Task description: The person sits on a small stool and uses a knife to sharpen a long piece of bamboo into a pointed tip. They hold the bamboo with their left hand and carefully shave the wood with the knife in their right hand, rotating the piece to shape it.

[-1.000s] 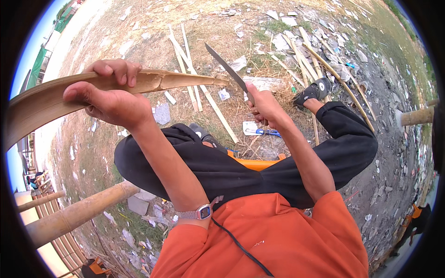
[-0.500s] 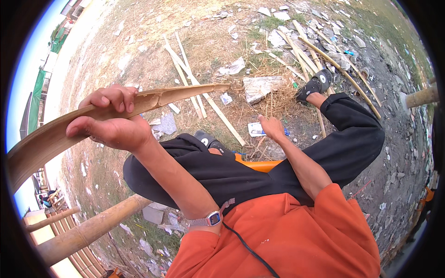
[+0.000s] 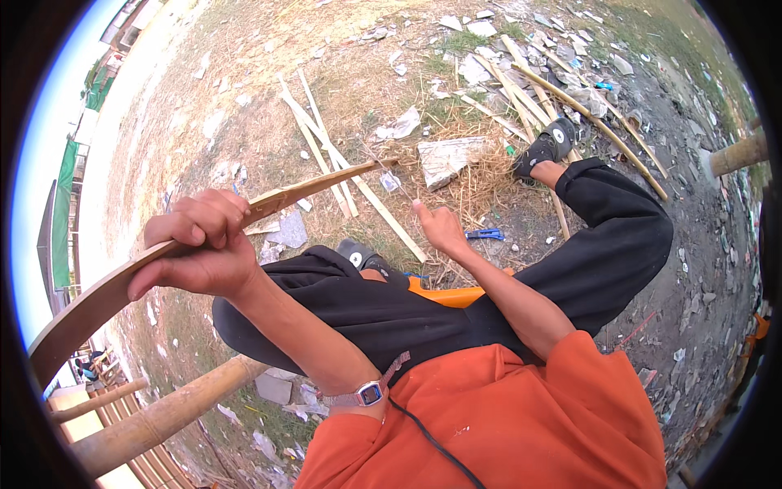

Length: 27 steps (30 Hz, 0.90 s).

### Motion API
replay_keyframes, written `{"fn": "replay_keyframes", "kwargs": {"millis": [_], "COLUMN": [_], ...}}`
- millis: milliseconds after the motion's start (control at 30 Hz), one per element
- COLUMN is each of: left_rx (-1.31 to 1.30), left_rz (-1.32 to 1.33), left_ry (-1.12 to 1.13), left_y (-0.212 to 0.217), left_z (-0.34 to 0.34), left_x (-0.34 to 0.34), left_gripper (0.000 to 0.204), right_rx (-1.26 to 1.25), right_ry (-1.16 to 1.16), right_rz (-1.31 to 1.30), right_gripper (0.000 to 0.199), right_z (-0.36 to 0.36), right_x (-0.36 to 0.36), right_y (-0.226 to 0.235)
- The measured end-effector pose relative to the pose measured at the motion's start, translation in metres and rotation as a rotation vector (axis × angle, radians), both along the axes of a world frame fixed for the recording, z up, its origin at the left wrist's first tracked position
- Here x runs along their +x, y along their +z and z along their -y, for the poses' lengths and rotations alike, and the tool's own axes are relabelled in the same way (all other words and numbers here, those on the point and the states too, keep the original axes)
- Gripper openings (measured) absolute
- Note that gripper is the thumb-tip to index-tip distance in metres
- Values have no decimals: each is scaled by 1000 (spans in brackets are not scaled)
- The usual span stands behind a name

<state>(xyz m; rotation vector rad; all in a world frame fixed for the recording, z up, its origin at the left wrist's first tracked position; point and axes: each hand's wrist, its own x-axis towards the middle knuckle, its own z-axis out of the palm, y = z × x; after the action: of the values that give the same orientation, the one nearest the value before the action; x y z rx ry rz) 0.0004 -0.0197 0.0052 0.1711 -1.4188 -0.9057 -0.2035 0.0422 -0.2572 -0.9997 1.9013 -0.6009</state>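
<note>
Littered ground [image 3: 186, 273]: L hand [image 3: 199, 244] grips wood strip [image 3: 96, 307], now edge-on; R hand [image 3: 440, 228], gripping knife [image 3: 400, 185], nearer strip's tip [image 3: 381, 165], prob. w/in reach.

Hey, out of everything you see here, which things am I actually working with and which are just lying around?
In use:
bamboo strip, gripped in your left hand
knife, seen nearly edge-on, in your right hand

Lying about:
blue tool
pale sticks, though possibly related
whitish slab
</note>
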Motion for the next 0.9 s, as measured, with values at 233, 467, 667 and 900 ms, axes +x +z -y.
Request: {"fn": "replay_keyframes", "kwargs": {"millis": [233, 467, 667, 900], "left_rx": [63, 29, 24, 91], "left_rz": [8, 2, 49, 39], "left_ry": [119, -8, 76, 237], "left_y": [-1, -1, 3, 8], "left_z": [6, 12, 17, 9], "left_x": [6, 9, -8, 3], "left_gripper": [70, 69, 69, 70], "right_rx": [-462, 122, 146, -614], "right_ry": [-9, -99, 31, -52], "right_rz": [191, 112, 97, 341], "right_gripper": [68, 70, 66, 69], "right_z": [-12, -3, 18, 4], "right_x": [7, 2, -29, 11], "right_y": [89, -30, 49, 94]}}
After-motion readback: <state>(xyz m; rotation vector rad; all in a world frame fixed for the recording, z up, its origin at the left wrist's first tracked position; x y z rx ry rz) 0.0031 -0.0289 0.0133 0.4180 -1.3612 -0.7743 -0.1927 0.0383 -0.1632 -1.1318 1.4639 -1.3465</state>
